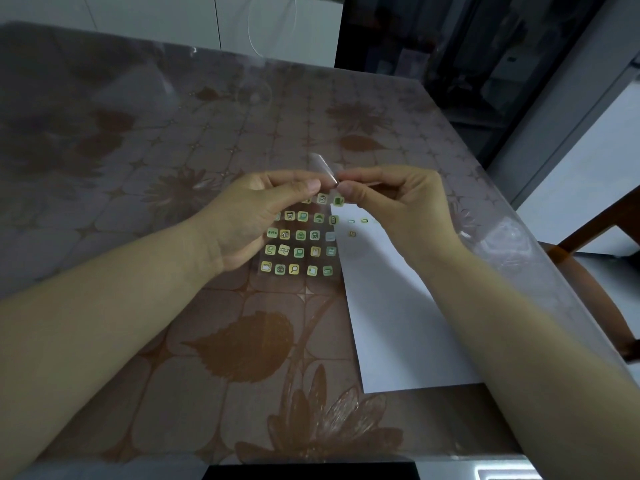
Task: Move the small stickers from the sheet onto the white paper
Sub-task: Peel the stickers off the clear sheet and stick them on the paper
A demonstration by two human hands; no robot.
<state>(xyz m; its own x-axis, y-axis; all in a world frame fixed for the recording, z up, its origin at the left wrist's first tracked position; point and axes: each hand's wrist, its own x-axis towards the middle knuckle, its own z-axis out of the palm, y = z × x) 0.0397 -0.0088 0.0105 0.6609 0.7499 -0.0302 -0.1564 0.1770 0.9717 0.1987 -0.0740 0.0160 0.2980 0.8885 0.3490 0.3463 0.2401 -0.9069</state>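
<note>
Left hand (254, 216), right hand (393, 206) — each in a pinch at the top of the sticker sheet (305, 259)

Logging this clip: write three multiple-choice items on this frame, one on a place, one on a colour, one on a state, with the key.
1. Where does the white paper lie relative to the sticker sheet?
A. on its left
B. on its right
C. folded on top of it

2. The small stickers are mostly:
A. red and blue
B. green and yellow
C. black and pink

3. The sticker sheet is:
A. flat and untouched
B. rolled up
C. pinched by both hands

Key: 1 B, the paper spreads rightward from the sheet. 2 B, green pictures on yellowish squares. 3 C, the left hand and right hand pinch its top edge.
</note>
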